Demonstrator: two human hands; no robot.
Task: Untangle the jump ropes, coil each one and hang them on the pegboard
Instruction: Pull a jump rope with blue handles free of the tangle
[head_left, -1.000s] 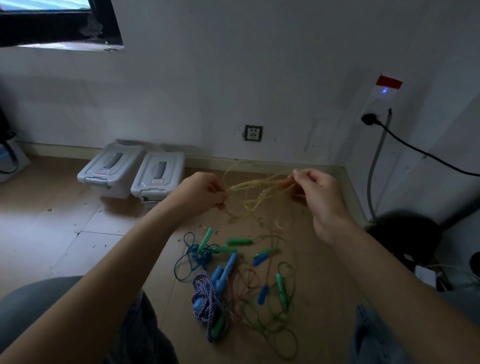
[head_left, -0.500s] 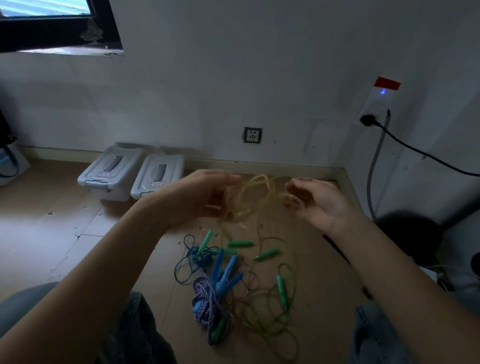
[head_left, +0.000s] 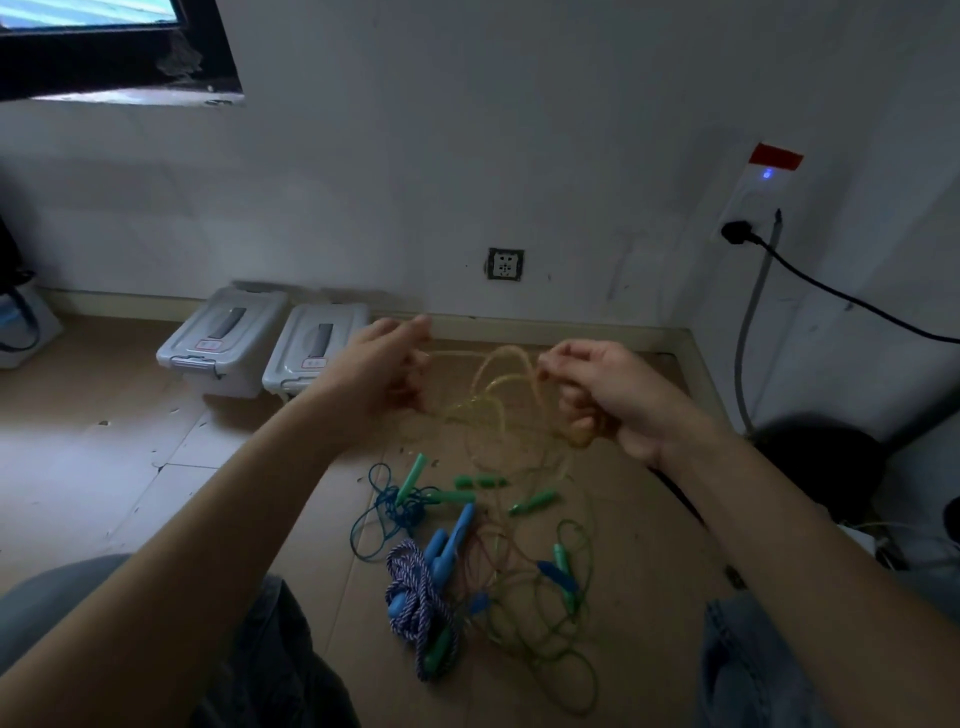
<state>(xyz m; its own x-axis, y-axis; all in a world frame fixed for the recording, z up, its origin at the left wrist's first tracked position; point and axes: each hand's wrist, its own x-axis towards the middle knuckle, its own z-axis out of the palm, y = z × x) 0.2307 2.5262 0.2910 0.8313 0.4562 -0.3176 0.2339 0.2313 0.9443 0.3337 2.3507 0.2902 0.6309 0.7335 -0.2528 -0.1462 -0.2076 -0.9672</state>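
1. Here the yellow jump rope (head_left: 498, 400) hangs in loose loops in the air between both hands, above the pile of other ropes (head_left: 467, 561) lying on the floor (head_left: 104, 467).
2. The right hand (head_left: 602, 395) has its fingers curled round a bunch of the yellow strands, pinching one loop near the top; the left hand (head_left: 384, 374) seems to hold the other end, though whether its fingers pinch the rope or only touch it I cannot tell, since the back of the hand faces the camera.
3. Below, a blue-and-white braided rope (head_left: 421, 603), blue handles (head_left: 447, 551), green handles (head_left: 535, 501) and thin green and blue cords lie crossed over one another.
4. Risk, as I judge it: strands of the yellow rope trail down towards the pile, so pulling the hands apart could drag other cords up or draw a knot tight; a loose hold on the left could let the loops drop back.
5. Hard to read: the room is dim, the yellow rope is translucent and blurred, and its handles are not plainly seen. No pegboard is in view. Two grey lidded boxes (head_left: 270, 348) stand by the wall
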